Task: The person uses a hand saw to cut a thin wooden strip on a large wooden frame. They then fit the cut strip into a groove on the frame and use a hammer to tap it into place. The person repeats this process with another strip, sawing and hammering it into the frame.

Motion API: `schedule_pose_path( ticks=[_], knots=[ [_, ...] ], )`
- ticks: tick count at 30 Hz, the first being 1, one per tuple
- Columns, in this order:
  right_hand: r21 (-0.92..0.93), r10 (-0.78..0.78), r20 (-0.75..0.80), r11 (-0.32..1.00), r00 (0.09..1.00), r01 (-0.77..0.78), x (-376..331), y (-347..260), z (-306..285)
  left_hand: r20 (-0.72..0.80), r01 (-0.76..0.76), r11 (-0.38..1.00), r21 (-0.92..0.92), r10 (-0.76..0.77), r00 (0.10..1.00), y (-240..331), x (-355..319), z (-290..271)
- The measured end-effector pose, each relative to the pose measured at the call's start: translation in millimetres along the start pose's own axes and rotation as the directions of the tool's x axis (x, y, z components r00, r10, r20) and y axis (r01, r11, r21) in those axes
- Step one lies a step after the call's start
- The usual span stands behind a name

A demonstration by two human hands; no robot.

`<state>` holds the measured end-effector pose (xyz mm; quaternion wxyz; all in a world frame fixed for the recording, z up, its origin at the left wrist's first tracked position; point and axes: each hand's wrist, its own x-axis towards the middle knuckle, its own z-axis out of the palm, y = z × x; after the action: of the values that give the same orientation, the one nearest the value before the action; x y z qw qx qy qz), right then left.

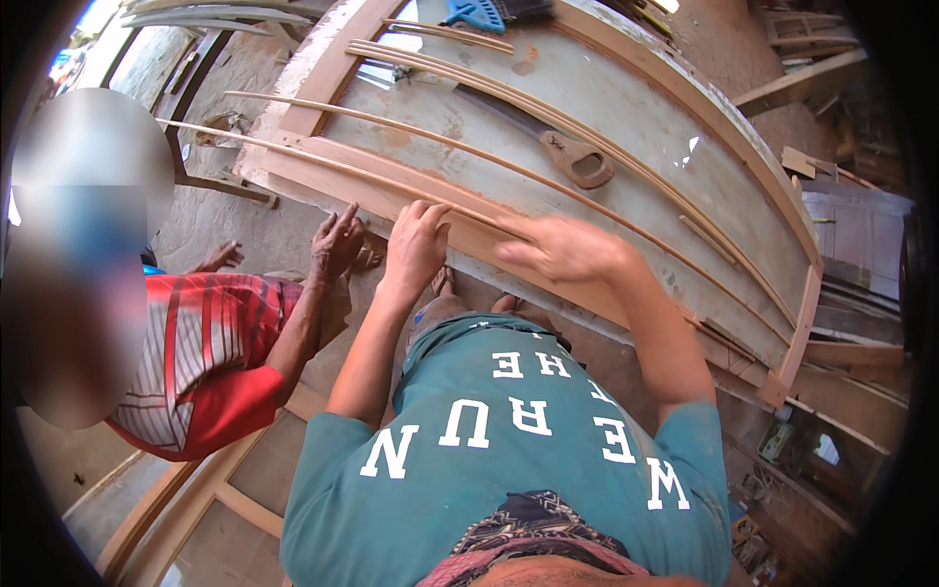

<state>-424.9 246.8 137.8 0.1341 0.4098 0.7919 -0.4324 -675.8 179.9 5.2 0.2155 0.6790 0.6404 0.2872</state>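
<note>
Left hand (418,245) half curled, fingertips down at a long, thin wooden strip (342,168); underside hidden, so impossible to tell a pinch from a light press. Right hand (567,249) just to the right, blurred, open with fingers extended over the line of the same strip, nothing visibly in hold.

Strip lying along the near rail of a large wooden frame (795,338), left end sticking out past the frame's corner. Frame flat on a worn, pale-edged tabletop (313,44).

Across the frame, a second long strip (440,142); beyond it, a close bundle of long strips (528,102). Between these, a handsaw (577,159) with a wooden handle. At the far side, a blue brush (476,14).

To the left, a co-worker in a red patterned shirt (230,333), one hand (337,240) near the frame's edge.

Progress, as a judgement: frame apparently assembled; near strip roughly in line with the rail, but probably neither trimmed nor fastened, given the overhang. Remaining strips seemingly loose, not yet fitted. No fastenings clear enough to make out.
</note>
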Motion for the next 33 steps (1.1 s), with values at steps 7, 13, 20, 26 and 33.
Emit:
schedule_pose_path(
  ticks=[7, 13, 20, 26, 33],
  knots=[
    [0.451, 0.283, 0.198, 0.824, 0.938, -0.343, -36.4, 97.2, 117.3, 0.002, -0.175, 0.972, -0.158, 0.178, 0.984, -24.2, 19.9, 33.7],
    [0.338, 0.418, -0.085, 0.866, 0.904, -0.369, -51.6, 136.8, 248.9, 0.139, -0.315, 0.906, -0.282, 0.363, 0.921, -4.8, 18.3, 63.9],
    [0.519, 0.655, -0.144, 0.688, 0.741, -0.507, -101.0, 103.2, 244.3, 0.221, -0.387, 0.879, -0.279, 0.451, 0.865, 39.9, 23.0, 46.2],
    [0.694, 0.743, -0.198, 0.567, 0.640, -0.444, -170.7, 102.4, 229.5, 0.279, -0.459, 0.835, -0.303, 0.538, 0.796, 89.1, 18.5, 57.0],
    [0.850, 0.887, -0.400, 0.453, 0.231, -0.268, -273.7, 171.6, 200.7, 0.304, -0.514, 0.797, -0.317, 0.599, 0.741, 162.7, 12.6, 105.8]
  ],
)
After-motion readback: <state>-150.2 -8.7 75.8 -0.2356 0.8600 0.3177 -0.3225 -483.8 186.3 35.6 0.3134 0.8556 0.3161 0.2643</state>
